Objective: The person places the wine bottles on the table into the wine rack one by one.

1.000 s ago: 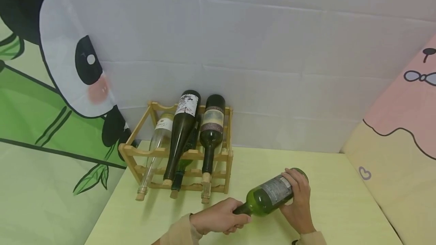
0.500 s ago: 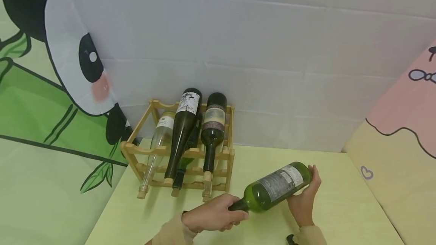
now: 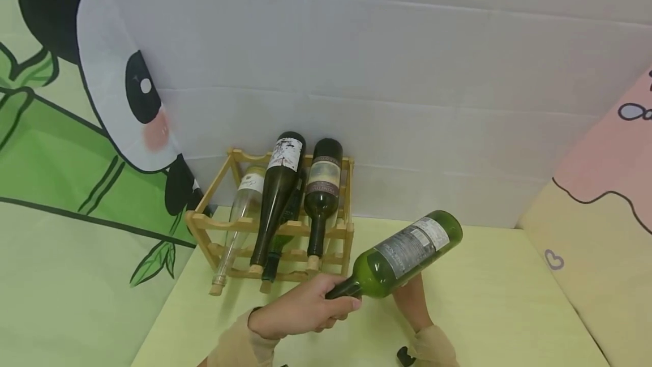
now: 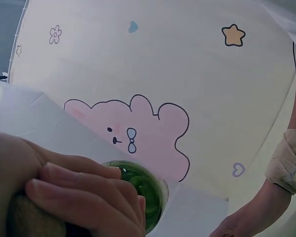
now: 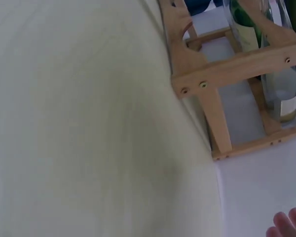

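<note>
My left hand [image 3: 311,307] grips a green glass wine bottle [image 3: 407,254] by its dark neck. The bottle tilts, base up to the right, with its grey and white label showing. In the left wrist view, curled fingers wrap the neck beside a brown cork [image 4: 34,217], and the bottle's green base [image 4: 145,192] shows beyond them. My right hand [image 3: 410,296] lies behind and below the bottle in the head view, its fingers mostly hidden there. In the right wrist view the fingertips of the right hand [image 5: 288,224] appear extended at the lower right corner.
A wooden wine rack [image 3: 346,231] stands left on the pale yellow tabletop [image 3: 484,299], against a white cloth backdrop [image 3: 407,101]. Several corked bottles lie in it, including a dark bottle with a white label [image 3: 277,191] and a clear bottle [image 3: 239,220]. Printed cloths hang at both sides.
The left hand has raised and shifted the green bottle leftward and up, tilting its base higher. The right hand has slid from the bottle's base end to beneath its body, moving left.
</note>
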`<state>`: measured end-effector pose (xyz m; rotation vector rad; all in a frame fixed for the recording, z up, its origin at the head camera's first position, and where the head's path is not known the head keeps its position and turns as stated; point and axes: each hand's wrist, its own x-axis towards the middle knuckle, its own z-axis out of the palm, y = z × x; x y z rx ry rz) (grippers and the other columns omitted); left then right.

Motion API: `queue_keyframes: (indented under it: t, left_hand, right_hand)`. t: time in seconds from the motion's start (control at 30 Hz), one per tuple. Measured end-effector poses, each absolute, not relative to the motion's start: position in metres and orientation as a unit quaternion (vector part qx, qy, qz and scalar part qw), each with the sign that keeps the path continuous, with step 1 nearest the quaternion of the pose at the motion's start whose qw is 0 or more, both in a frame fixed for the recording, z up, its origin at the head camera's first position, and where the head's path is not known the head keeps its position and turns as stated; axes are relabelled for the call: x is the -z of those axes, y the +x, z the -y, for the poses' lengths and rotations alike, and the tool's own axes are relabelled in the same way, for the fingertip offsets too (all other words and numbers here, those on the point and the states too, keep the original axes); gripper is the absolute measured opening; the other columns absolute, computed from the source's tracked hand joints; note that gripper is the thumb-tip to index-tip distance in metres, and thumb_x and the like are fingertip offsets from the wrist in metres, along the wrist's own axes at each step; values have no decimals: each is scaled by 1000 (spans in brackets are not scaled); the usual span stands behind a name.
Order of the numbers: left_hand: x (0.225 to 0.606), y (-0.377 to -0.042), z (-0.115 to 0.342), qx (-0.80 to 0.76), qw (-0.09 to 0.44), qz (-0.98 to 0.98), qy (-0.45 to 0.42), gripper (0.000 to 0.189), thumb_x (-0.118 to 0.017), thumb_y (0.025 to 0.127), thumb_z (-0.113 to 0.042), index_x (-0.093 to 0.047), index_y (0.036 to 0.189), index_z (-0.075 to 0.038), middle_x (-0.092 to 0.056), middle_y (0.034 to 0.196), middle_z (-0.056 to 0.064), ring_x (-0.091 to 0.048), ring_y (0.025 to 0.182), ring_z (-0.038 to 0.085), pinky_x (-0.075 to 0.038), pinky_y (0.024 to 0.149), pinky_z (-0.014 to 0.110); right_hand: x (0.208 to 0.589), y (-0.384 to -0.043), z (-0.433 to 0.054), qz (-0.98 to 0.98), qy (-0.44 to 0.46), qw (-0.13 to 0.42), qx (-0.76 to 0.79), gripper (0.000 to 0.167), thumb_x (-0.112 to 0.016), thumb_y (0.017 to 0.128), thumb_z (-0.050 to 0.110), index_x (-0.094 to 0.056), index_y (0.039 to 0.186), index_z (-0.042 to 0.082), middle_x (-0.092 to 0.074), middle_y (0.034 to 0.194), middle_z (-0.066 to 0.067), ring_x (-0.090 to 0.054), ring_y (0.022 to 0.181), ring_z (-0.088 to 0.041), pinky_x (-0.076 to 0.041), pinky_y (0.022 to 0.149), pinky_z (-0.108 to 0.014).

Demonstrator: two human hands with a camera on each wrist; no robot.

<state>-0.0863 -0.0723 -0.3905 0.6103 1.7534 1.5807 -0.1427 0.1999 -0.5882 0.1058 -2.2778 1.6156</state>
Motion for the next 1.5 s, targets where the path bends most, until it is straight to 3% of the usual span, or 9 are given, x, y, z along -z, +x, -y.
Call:
queue_keyframes:
  t: [0.1, 0.2, 0.3, 0.43, 0.6, 0.8, 1.1, 1.3, 1.5]
  left_hand:
    - [382, -89, 79, -605, 325, -686, 239, 22, -62, 111, -25, -63, 112, -3, -44, 73, -4, -33, 55, 10, -32, 53, 23]
    - [373, -90, 88, -607, 308, -695, 231, 24, -62, 111, -26, -62, 114, -2, -42, 73, -4, -32, 55, 10, -32, 53, 22]
    - [365, -90, 97, -609, 285, -705, 226, 26, -62, 111, -26, -62, 117, -1, -42, 71, -3, -33, 54, 9, -32, 52, 21]
    - [355, -90, 109, -613, 256, -712, 226, 27, -62, 111, -25, -61, 118, 1, -43, 70, -2, -34, 53, 8, -31, 50, 21]
    - [350, -91, 123, -625, 223, -711, 232, 28, -60, 112, -23, -61, 116, 5, -42, 67, -4, -33, 51, 6, -29, 48, 22]
    - [345, -90, 137, -633, 205, -716, 211, 38, -59, 113, -25, -59, 126, 11, -37, 63, -6, -30, 49, 6, -28, 47, 21]
    - [342, -86, 156, -644, 189, -719, 181, 39, -59, 113, -28, -57, 129, 8, -41, 68, -3, -32, 52, 7, -27, 47, 23]
    - [343, -83, 166, -637, 166, -729, 185, 33, -55, 115, -26, -55, 117, 6, -38, 63, -4, -29, 50, 8, -25, 45, 26]
    - [343, -80, 177, -633, 135, -745, 164, 30, -56, 114, -27, -55, 109, 2, -34, 59, -4, -25, 46, 14, -26, 43, 30]
  right_hand:
    - [580, -144, -191, 804, 40, 127, -579, 79, -73, 99, 2, -30, 164, 1, -34, 167, -28, -27, 156, -48, -21, 126, -65]
    - [574, -148, -179, 806, 58, 85, -583, 81, -74, 102, 13, -28, 167, 5, -30, 170, -26, -24, 158, -51, -18, 124, -72]
    - [567, -151, -165, 799, 84, 61, -592, 78, -75, 103, 21, -32, 167, 11, -38, 168, -22, -31, 156, -49, -22, 122, -74]
    - [559, -155, -148, 788, 116, 51, -603, 73, -75, 103, 27, -39, 165, 17, -49, 162, -16, -40, 152, -44, -28, 121, -72]
    - [554, -159, -136, 780, 153, 57, -604, 65, -73, 104, 22, -44, 162, 13, -54, 157, -13, -47, 149, -39, -34, 122, -65]
    - [561, -161, -125, 753, 194, 46, -627, 52, -65, 109, 15, -49, 158, 8, -60, 152, -15, -57, 141, -40, -45, 116, -59]
    - [573, -167, -115, 757, 199, 126, -609, 25, -61, 110, 10, -69, 133, 5, -77, 123, -12, -75, 114, -29, -59, 100, -41]
    - [575, -169, -114, 763, 205, 142, -596, 16, -63, 108, 6, -70, 122, 4, -79, 109, -10, -76, 104, -19, -62, 93, -39]
    - [576, -171, -114, 756, 216, 135, -602, 14, -62, 109, 5, -68, 121, 6, -78, 108, -10, -77, 98, -24, -63, 91, -40]
